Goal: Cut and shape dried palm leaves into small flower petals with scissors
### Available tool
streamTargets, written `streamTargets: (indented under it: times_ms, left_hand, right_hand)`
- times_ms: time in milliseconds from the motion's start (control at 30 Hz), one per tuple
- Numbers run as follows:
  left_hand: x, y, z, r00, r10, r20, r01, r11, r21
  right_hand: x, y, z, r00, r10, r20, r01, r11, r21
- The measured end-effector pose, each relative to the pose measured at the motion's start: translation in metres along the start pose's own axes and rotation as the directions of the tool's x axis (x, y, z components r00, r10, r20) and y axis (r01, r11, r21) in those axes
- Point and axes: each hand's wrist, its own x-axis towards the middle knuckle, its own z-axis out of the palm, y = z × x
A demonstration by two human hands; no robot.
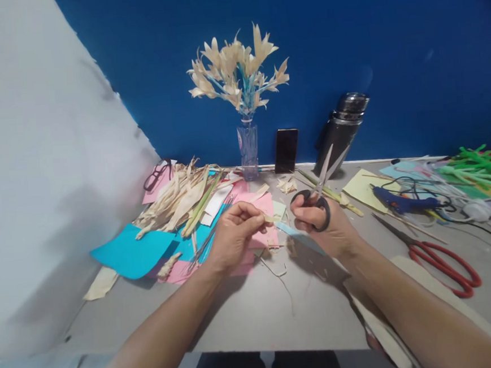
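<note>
My left hand point(236, 233) pinches a small pale yellowish piece point(269, 219), which looks like corn husk, between thumb and forefinger. Black-handled scissors point(322, 181) are in my right hand point(327, 223), with fingers through the loops and the blades parted, pointing up and away from me. Just below the gap between my hands lies a light blue paper strip point(296, 235). Pink paper point(262, 239) with small husk scraps is spread under and beside my left hand.
Dried husks point(178, 195) are heaped on blue paper point(132, 252) at left. A bottle vase point(248, 150) with husk flowers, a phone point(286, 151) and a flask point(343, 128) stand by the wall. Red-handled scissors point(442, 259), a glue gun point(404, 200) and green pipe cleaners point(478, 168) lie right.
</note>
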Motion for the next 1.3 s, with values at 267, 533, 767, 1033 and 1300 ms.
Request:
streamTargets:
  times_ms: [267, 533, 767, 1033, 1300]
  left_hand:
    - [-0.015, -0.003, -0.004, 0.926, 0.344, 0.158, -0.378, 0.828, 0.414]
    - [-0.014, -0.001, -0.006, 0.932, 0.334, 0.141, -0.357, 0.782, 0.510]
    - [-0.002, -0.010, 0.004, 0.988, -0.137, -0.078, 0.134, 0.990, -0.040]
    - [-0.002, -0.027, 0.006, 0.977, -0.175, -0.125, 0.174, 0.985, -0.022]
    - [-0.004, -0.030, 0.005, 0.973, -0.226, -0.048, 0.231, 0.964, 0.135]
  right_hand:
    - [0.000, 0.013, 0.003, 0.978, 0.189, 0.088, -0.197, 0.976, 0.095]
    - [0.001, 0.007, 0.001, 0.991, 0.103, 0.083, -0.098, 0.994, -0.052]
    - [-0.001, 0.009, 0.007, 0.996, 0.084, -0.040, -0.088, 0.991, -0.100]
    - [-0.002, 0.021, 0.016, 0.993, 0.037, -0.116, -0.055, 0.986, -0.159]
    - [-0.002, 0.020, 0.013, 0.994, 0.046, -0.101, -0.062, 0.985, -0.160]
